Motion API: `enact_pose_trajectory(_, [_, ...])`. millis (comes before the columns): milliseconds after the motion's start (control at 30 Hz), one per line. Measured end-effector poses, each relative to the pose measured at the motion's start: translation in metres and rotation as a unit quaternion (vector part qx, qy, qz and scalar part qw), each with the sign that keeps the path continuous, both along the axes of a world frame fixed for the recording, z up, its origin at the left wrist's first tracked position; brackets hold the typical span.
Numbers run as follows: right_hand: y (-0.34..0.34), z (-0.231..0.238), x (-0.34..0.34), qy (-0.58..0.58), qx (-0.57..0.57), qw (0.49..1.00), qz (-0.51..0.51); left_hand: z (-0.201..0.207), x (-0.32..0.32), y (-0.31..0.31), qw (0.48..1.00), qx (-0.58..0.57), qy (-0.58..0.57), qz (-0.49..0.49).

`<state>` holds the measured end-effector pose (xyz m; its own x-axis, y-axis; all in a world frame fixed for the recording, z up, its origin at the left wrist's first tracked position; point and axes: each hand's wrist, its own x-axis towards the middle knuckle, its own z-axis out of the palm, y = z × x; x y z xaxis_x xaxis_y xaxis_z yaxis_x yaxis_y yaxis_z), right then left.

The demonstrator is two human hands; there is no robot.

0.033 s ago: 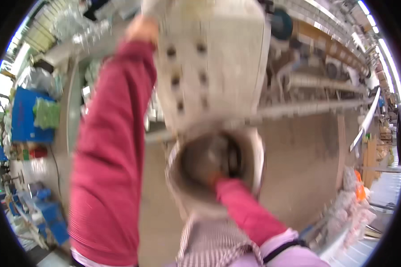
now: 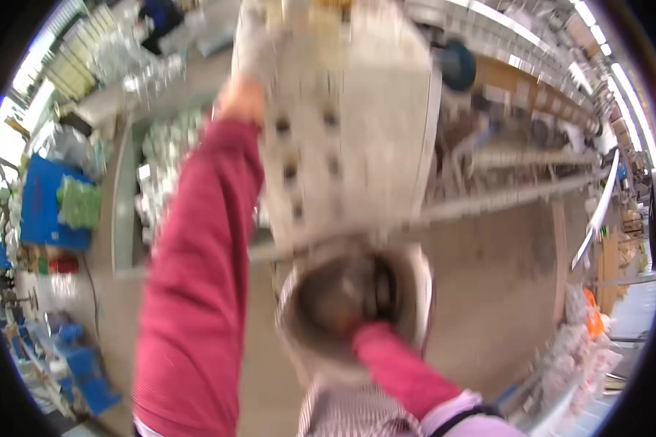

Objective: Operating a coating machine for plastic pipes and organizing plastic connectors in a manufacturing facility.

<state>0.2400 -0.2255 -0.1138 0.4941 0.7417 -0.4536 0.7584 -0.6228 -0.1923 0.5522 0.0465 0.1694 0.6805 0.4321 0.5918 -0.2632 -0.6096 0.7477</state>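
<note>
- Blurring from motion softens the whole view, so fine detail on the big pale machine housing (image 2: 342, 124) is hard to make out; it fills the 12 o'clock part of the picture, dotted with two columns of dark holes.
- Left hand (image 2: 242, 98), at 11 o'clock, rests against the housing's upper left edge; whether its fingers curl round the edge or lie flat I cannot tell, as the top is smeared.
- Right hand is hidden inside the round drum opening (image 2: 357, 306) at 6 o'clock, just below the housing; only the red sleeve (image 2: 397, 371) shows going in over the rim, so its grip cannot be told.
- Inside the drum, dark shapes and a reddish patch show, too blurred to name.
- A metal rail (image 2: 488, 204) crosses from 9 toward 3 o'clock, in front of the drum's upper rim.
- A blue crate (image 2: 47, 204) with green contents sits at 9 o'clock, well apart; shelves of pale goods (image 2: 160, 160) lie behind the left arm, partly covered by it.
</note>
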Motion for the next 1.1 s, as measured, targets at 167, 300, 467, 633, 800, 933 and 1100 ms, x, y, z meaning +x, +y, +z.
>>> enact_pose_trajectory(167, [0.030,0.041,-0.011,0.070,0.071,0.995,0.028,-0.012,-0.004,0.029,0.995,-0.087,0.026,0.035])
enact_pose_trajectory(300, [0.026,0.065,-0.002,0.103,0.091,0.991,0.010,0.013,0.015,0.009,0.993,-0.058,0.094,0.029])
enact_pose_trajectory(467, [0.034,0.116,0.018,0.153,0.177,0.972,-0.023,0.006,0.046,0.033,0.993,-0.013,0.116,0.002])
enact_pose_trajectory(633, [0.002,0.190,0.032,0.513,0.393,0.708,-0.284,-0.011,0.047,0.087,0.944,-0.265,0.002,-0.197])
enact_pose_trajectory(800, [-0.148,0.251,0.025,0.286,0.728,0.454,-0.427,0.018,-0.013,-0.004,0.893,-0.421,-0.046,-0.155])
enact_pose_trajectory(933, [-0.233,0.276,0.065,0.267,0.810,0.186,-0.489,0.039,-0.119,-0.067,0.908,-0.280,0.110,-0.291])
enact_pose_trajectory(1100, [-0.322,0.282,0.145,0.182,0.814,0.139,-0.534,0.071,-0.209,-0.268,0.879,-0.025,0.362,-0.310])
